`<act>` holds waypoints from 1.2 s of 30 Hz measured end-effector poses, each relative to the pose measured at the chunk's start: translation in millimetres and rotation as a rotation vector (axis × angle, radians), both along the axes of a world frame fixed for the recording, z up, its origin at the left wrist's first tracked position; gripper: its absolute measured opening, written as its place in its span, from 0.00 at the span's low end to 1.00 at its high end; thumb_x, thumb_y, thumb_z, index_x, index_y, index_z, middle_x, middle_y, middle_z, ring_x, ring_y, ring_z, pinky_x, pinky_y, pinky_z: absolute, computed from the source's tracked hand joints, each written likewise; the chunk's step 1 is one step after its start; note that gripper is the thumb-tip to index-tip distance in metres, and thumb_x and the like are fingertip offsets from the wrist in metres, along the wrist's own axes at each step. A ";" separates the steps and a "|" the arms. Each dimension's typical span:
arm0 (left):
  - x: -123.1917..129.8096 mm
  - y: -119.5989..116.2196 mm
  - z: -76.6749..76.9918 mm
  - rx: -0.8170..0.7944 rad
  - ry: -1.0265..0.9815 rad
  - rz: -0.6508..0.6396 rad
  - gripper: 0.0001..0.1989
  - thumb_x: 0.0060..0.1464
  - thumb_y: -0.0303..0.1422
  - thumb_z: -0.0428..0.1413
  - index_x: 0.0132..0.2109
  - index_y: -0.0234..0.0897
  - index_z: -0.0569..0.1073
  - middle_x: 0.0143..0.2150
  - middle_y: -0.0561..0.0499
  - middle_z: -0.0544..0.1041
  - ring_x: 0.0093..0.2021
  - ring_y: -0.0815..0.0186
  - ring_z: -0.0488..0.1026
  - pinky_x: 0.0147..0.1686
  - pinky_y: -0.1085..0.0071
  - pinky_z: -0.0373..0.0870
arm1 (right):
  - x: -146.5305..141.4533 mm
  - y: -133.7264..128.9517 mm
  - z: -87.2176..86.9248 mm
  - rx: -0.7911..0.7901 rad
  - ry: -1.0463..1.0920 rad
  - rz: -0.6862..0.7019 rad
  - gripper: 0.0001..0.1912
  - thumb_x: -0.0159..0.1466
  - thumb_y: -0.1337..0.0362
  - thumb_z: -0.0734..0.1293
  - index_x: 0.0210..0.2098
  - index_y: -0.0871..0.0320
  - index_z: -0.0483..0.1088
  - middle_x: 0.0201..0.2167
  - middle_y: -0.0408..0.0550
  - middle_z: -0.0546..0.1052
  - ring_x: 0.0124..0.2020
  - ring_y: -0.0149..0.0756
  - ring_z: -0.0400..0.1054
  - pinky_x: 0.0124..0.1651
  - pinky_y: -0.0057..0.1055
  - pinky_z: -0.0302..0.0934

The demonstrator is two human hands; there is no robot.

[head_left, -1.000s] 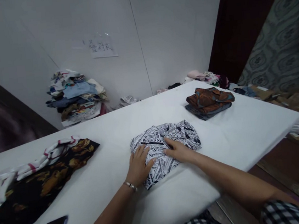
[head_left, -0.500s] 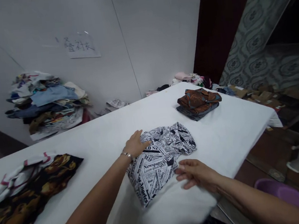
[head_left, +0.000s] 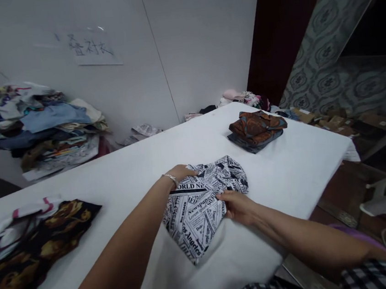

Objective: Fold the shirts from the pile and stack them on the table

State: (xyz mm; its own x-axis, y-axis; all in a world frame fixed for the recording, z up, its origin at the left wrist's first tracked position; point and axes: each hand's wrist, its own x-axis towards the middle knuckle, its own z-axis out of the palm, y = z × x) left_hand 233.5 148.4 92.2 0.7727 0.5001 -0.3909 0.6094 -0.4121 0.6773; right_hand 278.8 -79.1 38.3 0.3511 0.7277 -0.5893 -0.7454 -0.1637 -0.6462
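A black-and-white newspaper-print shirt point(head_left: 200, 212), folded into a bundle, lies near the front edge of the white table. My left hand point(head_left: 181, 172) grips its far left side, the fingertips partly hidden by the cloth. On the right side, my right hand point(head_left: 236, 205) pinches the fabric, thumb on top and fingers underneath. Between the two hands the cloth is gathered into creases, and its lower corner points toward me.
Two folded garments, brown-patterned over dark grey point(head_left: 256, 128), are stacked toward the table's far right. A black-and-gold garment point(head_left: 48, 242) and a white one with red stripes point(head_left: 18, 227) lie at left. A tall clothes pile point(head_left: 49, 127) stands by the wall beyond the white table point(head_left: 130, 169).
My right hand has closed on the shirt's right side; before, it was apart with fingers spread. My left hand has shifted slightly, and the shirt is now more bunched in the middle.
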 end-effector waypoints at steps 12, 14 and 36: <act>-103.4 -7.1 100.1 -0.020 -0.864 0.266 0.25 0.34 0.40 0.68 0.42 0.36 0.74 0.38 0.50 0.79 0.39 0.61 0.75 0.44 0.64 0.72 | 44.2 32.2 106.4 0.525 -1.363 0.037 0.07 0.56 0.59 0.68 0.31 0.56 0.73 0.42 0.48 0.71 0.46 0.39 0.64 0.49 0.36 0.58; -134.5 -28.7 85.8 0.158 -0.789 0.301 0.23 0.37 0.42 0.65 0.41 0.37 0.74 0.38 0.51 0.79 0.40 0.60 0.74 0.44 0.62 0.71 | 39.7 22.9 98.2 0.535 -1.516 0.089 0.07 0.59 0.60 0.66 0.35 0.54 0.74 0.47 0.50 0.71 0.51 0.42 0.63 0.53 0.38 0.56; -167.6 -75.7 -0.3 0.337 -0.159 0.508 0.23 0.52 0.51 0.50 0.45 0.37 0.70 0.42 0.46 0.78 0.40 0.59 0.74 0.37 0.68 0.66 | 21.2 1.3 5.9 0.018 -0.965 0.187 0.31 0.51 0.54 0.72 0.52 0.58 0.67 0.31 0.44 0.75 0.34 0.38 0.68 0.41 0.35 0.63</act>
State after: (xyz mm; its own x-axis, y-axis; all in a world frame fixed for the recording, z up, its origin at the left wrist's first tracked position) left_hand 65.9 72.7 91.9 0.4416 0.8959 -0.0475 0.6878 -0.3041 0.6591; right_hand 300.0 -77.8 44.2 0.5542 0.8266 -0.0980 0.1412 -0.2094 -0.9676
